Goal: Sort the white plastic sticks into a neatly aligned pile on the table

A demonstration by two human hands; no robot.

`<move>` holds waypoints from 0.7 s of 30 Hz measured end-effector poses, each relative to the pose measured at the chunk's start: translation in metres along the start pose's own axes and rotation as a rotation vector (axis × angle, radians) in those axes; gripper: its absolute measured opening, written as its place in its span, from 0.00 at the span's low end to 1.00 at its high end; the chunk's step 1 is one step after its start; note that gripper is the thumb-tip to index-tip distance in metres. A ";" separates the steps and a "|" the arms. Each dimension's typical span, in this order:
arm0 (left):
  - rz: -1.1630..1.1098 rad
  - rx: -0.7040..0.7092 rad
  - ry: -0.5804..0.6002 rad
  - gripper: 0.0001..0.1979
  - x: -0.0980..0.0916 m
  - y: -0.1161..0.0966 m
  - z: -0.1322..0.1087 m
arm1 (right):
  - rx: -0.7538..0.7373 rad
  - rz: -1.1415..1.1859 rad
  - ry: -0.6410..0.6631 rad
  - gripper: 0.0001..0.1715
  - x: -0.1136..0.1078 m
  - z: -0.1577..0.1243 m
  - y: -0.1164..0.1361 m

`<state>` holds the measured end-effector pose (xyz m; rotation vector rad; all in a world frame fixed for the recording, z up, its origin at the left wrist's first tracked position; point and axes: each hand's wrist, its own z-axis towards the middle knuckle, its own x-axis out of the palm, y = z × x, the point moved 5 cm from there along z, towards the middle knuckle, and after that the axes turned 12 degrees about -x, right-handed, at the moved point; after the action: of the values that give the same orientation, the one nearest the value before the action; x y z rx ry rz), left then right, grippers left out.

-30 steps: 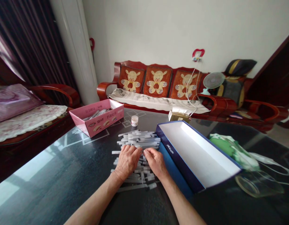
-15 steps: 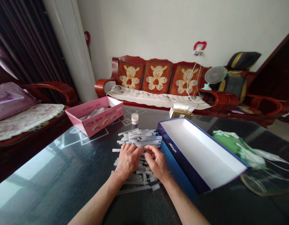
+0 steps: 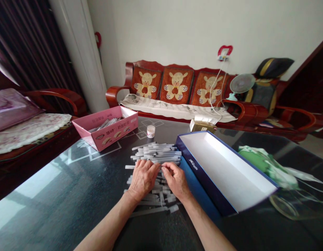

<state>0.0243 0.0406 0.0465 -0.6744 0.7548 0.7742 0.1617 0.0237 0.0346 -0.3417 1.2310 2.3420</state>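
My left hand (image 3: 143, 176) is closed palm down around a pale, translucent pen (image 3: 129, 167), whose end sticks out on the left. Close against its fingertips, my right hand (image 3: 175, 179) is pinched at the pen's other end, where my fingers hide the detail. Just beyond my hands lies a bundle of similar pens (image 3: 157, 150), some with dark tips. More pale pens and short cap-like pieces (image 3: 161, 198) lie under and in front of my hands on the dark table (image 3: 72, 195).
On the left stands a pink box (image 3: 111, 130) with pens inside. A small white tub (image 3: 151, 131) sits behind the bundle. To the right are a long blue box (image 3: 226, 170) with a white inside, a tissue pack (image 3: 202, 124) and a green-white plastic bag (image 3: 266, 164).
My right thumb and fingers have drawn together into a tighter pinch beside the left fingertips. The left hand has barely moved. The view has shifted very slightly.
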 end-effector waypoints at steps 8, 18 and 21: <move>0.001 0.005 0.000 0.11 0.002 -0.001 -0.001 | -0.002 -0.058 0.020 0.17 -0.001 0.001 -0.003; 0.013 0.013 -0.004 0.11 0.001 -0.001 -0.001 | -0.017 -0.059 -0.029 0.13 -0.004 0.002 0.001; 0.015 0.019 0.004 0.11 0.001 -0.002 -0.001 | -0.029 -0.084 0.015 0.18 -0.001 0.003 0.000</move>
<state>0.0261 0.0394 0.0458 -0.6544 0.7710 0.7783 0.1626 0.0260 0.0366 -0.4137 1.1673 2.2915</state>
